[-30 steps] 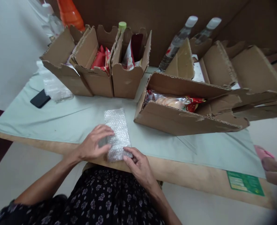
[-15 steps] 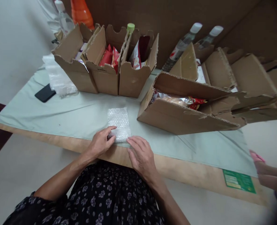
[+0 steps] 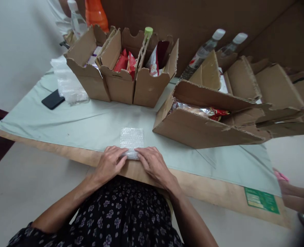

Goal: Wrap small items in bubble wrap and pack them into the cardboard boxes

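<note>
A small piece of clear bubble wrap (image 3: 131,139) lies on the pale green cloth (image 3: 90,123) near the table's front edge. My left hand (image 3: 110,163) and my right hand (image 3: 153,163) rest side by side on its near end, fingers curled and pressing the rolled part down. Only the far half of the wrap shows beyond my fingers. What is rolled inside is hidden.
Three upright cardboard boxes (image 3: 123,75) with red snack packets stand at the back left, beside a stack of bubble wrap (image 3: 69,85) and a black phone (image 3: 53,99). A long cardboard box (image 3: 203,127) holding wrapped food lies right. Bottles (image 3: 203,51) stand behind. Another person's hand (image 3: 293,192) is at the right edge.
The bubble wrap has been rolled up away from me and looks much shorter. Both hands have moved forward together onto the roll.
</note>
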The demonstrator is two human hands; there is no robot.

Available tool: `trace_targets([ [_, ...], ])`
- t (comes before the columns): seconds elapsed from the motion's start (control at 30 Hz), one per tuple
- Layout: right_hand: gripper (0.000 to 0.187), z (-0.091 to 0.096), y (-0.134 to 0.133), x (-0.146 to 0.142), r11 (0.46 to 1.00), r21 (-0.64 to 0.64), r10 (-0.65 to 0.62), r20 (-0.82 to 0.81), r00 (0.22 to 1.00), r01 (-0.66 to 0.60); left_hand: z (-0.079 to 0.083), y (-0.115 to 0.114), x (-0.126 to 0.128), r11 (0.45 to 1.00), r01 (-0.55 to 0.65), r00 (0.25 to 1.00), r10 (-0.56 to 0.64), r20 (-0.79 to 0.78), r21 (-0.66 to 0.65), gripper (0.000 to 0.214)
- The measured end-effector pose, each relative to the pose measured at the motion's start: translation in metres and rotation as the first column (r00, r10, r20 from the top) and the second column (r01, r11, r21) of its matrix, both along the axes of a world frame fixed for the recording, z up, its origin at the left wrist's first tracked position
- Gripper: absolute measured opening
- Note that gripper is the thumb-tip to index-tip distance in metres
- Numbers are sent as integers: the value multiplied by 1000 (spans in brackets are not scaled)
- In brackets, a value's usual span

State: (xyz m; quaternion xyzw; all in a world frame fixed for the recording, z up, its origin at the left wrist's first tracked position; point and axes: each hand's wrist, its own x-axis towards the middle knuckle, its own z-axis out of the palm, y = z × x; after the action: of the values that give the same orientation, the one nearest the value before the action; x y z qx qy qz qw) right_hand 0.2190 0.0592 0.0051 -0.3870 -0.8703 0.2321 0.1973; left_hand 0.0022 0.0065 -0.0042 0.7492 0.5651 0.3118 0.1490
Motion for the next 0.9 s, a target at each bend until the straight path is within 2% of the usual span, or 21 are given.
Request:
trace_targets([
  [0.07,25,-1,-2,2,990,87,-109,-67,992,115,-8,10,-1,998,-42,999,42,7,-46,24],
  [0.13,24,-4,-5,3,957,207,-186,-107,977,205,-15,21,-3,995,-68,998,68,4,-72,25],
  [0.2,22,-8,-7,3,937,294,-175,-76,982,190,-18,29,-6,994,-78,997,78,1,-76,25],
  [0.27,23,-13,-7,-1,939,330,-107,4,994,100,-18,32,-8,993,-84,996,84,-7,-81,25],
  [0.33,25,-19,-4,-5,943,332,-58,62,996,35,-16,31,-9,993,-97,995,96,-14,-61,25],
  [0.47,22,-21,-2,-6,964,259,-64,22,998,57,-5,17,-12,997,-53,998,51,27,52,32],
  [0.57,24,-16,-5,-3,990,117,-74,-53,996,79,-1,9,-12,999,19,999,-20,41,37,29],
  [0.63,25,-12,-7,-1,992,65,-103,-70,992,107,-3,11,-10,1000,-3,999,3,33,1,25],
  [0.73,31,-9,-5,-2,979,132,-149,-59,987,155,-10,24,-8,996,-77,997,77,5,-34,26],
  [0.8,37,-10,-2,-3,968,209,-138,-19,990,139,-12,32,-7,994,-104,994,103,-18,-39,25],
  [0.9,29,-17,5,-6,963,258,-99,64,993,80,-10,32,-8,984,-163,987,164,4,-69,28],
])
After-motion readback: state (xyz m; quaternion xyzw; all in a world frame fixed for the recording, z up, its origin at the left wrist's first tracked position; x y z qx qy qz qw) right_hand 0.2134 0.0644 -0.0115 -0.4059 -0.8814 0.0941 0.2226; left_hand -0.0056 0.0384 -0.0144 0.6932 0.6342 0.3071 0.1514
